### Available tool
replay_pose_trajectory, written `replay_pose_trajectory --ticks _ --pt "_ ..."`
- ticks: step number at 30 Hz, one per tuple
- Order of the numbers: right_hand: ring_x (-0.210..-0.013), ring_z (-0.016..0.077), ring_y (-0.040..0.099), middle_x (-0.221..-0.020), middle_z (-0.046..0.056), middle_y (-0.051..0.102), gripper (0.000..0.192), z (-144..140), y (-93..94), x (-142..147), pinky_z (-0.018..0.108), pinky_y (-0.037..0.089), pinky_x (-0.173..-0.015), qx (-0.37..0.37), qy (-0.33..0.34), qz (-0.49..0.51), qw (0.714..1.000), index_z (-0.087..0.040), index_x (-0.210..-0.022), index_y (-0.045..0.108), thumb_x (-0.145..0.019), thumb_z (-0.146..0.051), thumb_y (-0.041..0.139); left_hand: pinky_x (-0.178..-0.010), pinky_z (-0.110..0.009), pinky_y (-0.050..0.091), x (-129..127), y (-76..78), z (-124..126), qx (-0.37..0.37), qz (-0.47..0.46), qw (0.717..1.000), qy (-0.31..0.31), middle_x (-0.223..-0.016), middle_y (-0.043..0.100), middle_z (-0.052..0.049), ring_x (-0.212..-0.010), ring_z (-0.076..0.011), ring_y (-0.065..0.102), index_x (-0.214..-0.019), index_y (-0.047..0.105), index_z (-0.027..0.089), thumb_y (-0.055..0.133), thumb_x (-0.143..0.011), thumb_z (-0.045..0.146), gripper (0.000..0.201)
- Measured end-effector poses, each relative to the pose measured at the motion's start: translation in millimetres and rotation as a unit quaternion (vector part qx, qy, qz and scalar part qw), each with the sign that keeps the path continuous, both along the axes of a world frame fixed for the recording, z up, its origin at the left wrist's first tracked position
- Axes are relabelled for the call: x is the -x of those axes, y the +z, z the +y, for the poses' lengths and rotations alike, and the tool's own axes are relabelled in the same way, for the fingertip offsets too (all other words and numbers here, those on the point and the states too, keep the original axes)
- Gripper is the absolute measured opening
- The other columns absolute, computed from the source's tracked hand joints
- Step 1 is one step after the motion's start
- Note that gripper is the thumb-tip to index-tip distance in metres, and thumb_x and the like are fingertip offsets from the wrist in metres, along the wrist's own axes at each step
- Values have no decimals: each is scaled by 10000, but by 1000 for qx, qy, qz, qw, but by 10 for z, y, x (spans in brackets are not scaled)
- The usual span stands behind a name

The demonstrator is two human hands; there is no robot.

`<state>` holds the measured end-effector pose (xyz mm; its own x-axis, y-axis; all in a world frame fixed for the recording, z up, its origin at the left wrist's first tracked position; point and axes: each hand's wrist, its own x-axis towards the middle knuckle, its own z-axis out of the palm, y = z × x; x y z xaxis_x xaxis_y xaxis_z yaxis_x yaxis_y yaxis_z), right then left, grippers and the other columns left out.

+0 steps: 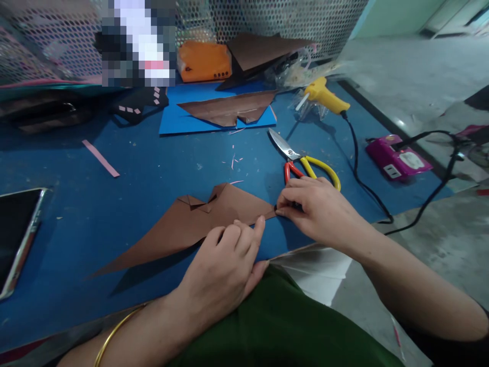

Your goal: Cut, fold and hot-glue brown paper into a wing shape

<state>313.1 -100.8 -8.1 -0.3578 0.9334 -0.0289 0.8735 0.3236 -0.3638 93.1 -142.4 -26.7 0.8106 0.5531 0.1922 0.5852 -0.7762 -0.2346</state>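
Observation:
A folded brown paper piece (183, 229) with a notched upper edge and a long left point lies near the front of the blue table. My left hand (225, 260) bends over its near edge, index finger stretched along the fold and thumb lower, apart from the paper. At the right tip, my right hand (313, 206) pinches the paper between thumb and fingers. Just beyond that hand rest scissors (290, 153) with red and yellow handles, partly covered by it.
A similar brown paper piece (229, 108) lies on a blue board (171, 122). Behind are an orange pack (205, 61) and more brown paper (263, 51). At right are a yellow glue gun (326, 96) and a magenta box (397, 157) with cords. A phone (19, 234) and pink strip (101, 159) lie left.

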Motion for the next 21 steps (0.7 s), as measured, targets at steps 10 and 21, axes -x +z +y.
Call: replay_pose_trajectory --ticks 10,21 --pt "-751 196 540 -745 23 593 139 -114 -87 33 334 355 -660 -40 -68 23 997 -181 -713 596 -838 -173 659 -683 -365 407 -22 -6 5 -19 3 1000 -1 -953 629 -153 -832 -259 527 -1378 546 32 473 -951 375 553" --pt "-991 236 615 -1063 92 698 208 -463 -255 139 402 432 -841 -244 -81 76 963 -156 -1120 646 -924 -163 578 -678 -369 420 -25 -33 -15 -31 -5 1000 4 -942 636 -156 -829 -266 525 -1363 560 30 495 -938 411 574"
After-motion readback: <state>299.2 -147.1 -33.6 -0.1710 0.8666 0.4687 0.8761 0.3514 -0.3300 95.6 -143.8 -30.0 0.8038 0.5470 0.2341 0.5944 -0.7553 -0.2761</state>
